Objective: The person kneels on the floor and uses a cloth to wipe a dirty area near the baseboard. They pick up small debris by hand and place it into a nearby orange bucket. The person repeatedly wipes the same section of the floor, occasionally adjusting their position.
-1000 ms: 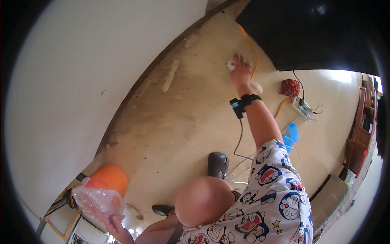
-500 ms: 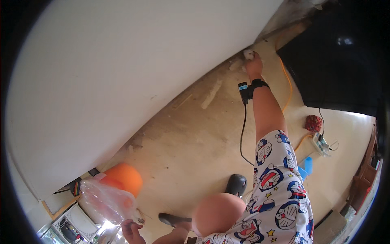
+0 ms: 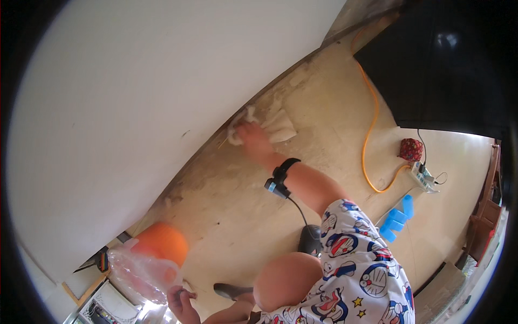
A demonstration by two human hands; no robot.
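Note:
My right hand (image 3: 248, 133), slightly blurred, presses a crumpled white cloth (image 3: 280, 125) onto the dirty floor (image 3: 232, 189) beside the dark skirting at the foot of the white wall (image 3: 118, 102). A watch-like strap with a device and cable is on that wrist. My left hand (image 3: 181, 299) is low at the left with curled fingers, next to a clear plastic bag (image 3: 140, 278); whether it grips the bag or something else is unclear. An orange rounded container (image 3: 162, 243) lies behind the bag.
A large black panel (image 3: 431, 70) is upper right. On the floor are an orange cable (image 3: 367, 151), a red patterned bundle (image 3: 410, 149), a power strip (image 3: 423, 177) and blue plastic pieces (image 3: 396, 218). Dark shoes (image 3: 229, 291) are below me; wooden furniture (image 3: 483, 221) stands right.
My right hand went up along the wall's foot with the cloth, then moved down and left to a spot farther along it. My left hand shifted slightly right, staying beside the bag.

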